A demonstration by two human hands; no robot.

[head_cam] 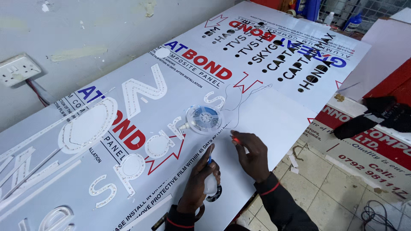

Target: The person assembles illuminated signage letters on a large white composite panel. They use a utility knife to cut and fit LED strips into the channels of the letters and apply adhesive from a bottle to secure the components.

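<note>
My left hand [198, 179] grips a small white bottle [210, 185] with a blue nozzle pointing up, low on a large white printed panel [265, 115]. Beside it my right hand [252, 155] pinches a thin dark wire [233, 115] with a red tip at its fingertips. The wire runs up the panel in a loose curve. Just above both hands lies a clear round spool [204, 119] wound with blue and white strip. White cut-out letters [141, 92] studded with small lights lie on the panel to the left.
A wall socket [17, 68] with a cable is on the wall at left. A red and white sign [368, 145] and dark cloth [376, 115] lie at right over a tiled floor [317, 179]. Bottles [353, 21] stand at the far end.
</note>
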